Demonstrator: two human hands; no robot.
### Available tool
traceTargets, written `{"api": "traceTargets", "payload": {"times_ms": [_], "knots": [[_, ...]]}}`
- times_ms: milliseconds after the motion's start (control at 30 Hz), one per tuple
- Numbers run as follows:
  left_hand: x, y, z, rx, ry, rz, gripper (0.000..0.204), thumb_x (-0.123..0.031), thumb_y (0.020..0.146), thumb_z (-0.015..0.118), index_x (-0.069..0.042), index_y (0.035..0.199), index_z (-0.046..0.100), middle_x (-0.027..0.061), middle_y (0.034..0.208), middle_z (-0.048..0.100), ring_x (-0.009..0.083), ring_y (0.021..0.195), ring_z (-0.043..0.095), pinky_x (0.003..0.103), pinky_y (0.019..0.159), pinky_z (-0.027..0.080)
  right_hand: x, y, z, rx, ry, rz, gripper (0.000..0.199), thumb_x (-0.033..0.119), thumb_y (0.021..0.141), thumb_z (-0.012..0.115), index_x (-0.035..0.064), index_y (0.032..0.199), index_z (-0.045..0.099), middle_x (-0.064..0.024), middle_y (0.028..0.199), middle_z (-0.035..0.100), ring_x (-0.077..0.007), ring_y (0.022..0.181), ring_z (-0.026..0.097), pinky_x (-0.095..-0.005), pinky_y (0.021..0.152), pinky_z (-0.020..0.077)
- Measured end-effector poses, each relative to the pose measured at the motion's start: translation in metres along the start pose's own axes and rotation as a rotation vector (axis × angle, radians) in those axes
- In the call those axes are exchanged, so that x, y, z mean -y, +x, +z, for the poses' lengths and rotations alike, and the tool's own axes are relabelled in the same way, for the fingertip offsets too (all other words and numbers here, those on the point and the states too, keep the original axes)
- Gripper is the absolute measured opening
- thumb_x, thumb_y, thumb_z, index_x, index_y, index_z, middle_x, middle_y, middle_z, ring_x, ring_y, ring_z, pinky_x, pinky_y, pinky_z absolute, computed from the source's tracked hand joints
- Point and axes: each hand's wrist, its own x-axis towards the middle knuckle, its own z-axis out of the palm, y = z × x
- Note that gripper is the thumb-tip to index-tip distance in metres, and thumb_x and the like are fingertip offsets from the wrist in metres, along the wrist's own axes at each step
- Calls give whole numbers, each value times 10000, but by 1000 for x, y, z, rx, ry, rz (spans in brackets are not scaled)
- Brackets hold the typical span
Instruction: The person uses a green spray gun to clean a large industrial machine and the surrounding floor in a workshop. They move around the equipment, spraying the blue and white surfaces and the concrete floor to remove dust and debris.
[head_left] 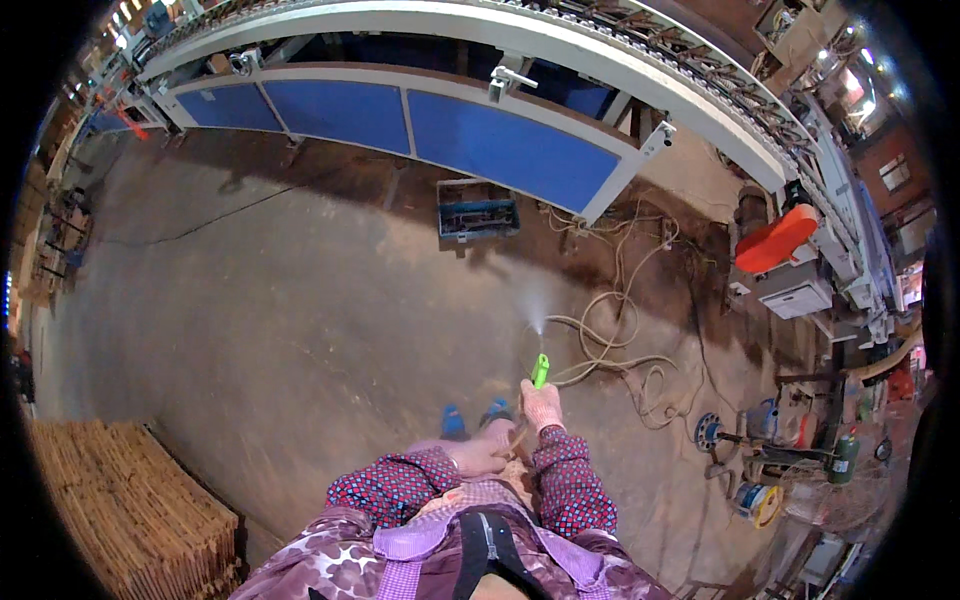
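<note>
While I am standing on the dusty concrete floor (260,300), I am gripping a green spray nozzle (540,370) in my right hand (543,405), just right of the frame's centre, fingers wrapped tight around its lower end. A fine mist (537,312) is fanning out from its tip, toward the upper part of the frame. I am keeping my left hand (478,457) low and close to my body, just below and left of the right one; whether it is pinching anything, I cannot tell. My blue shoes (470,415) are showing just above my wrists. Tangled hoses (610,340) are lying on the floor right of the nozzle. A long machine with blue panels (500,140) is curving across the top, and stacked wooden strips (120,500) are sitting in the lower left.
</note>
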Motion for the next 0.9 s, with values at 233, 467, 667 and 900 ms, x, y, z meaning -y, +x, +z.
{"api": "traceTargets", "payload": {"times_ms": [233,467,667,900], "knots": [[-20,9,-54,-220,-23,-4,356,-359,874,522,-89,1099,581,99,900,625,222,821,599,372,736,463,60,41,-1,-63,-95,-109,417,432,786,538,34,765,660,-138,701,653,-301,676,645,-408,665,491],[-69,35,-141,-139,-343,-164,382,-332,860,582,-94,1158,572,52,951,634,162,831,596,330,755,474,119,108,-22,-107,217,-169,317,368,844,595,59,777,588,-56,627,609,-181,549,597,-341,535,469],[-109,76,-199,-195,-139,90,367,-237,868,585,-15,1158,549,118,967,626,207,933,592,326,845,467,207,135,-108,-59,621,-192,233,285,861,623,74,822,531,-8,607,550,-112,470,517,-264,426,422],[-119,108,-224,-337,-163,60,422,-303,876,509,-20,1188,543,191,1118,612,329,1070,570,389,924,432,250,179,-158,-60,932,-132,200,219,885,597,78,794,488,-9,597,507,-111,435,482,-258,390,403]]}}
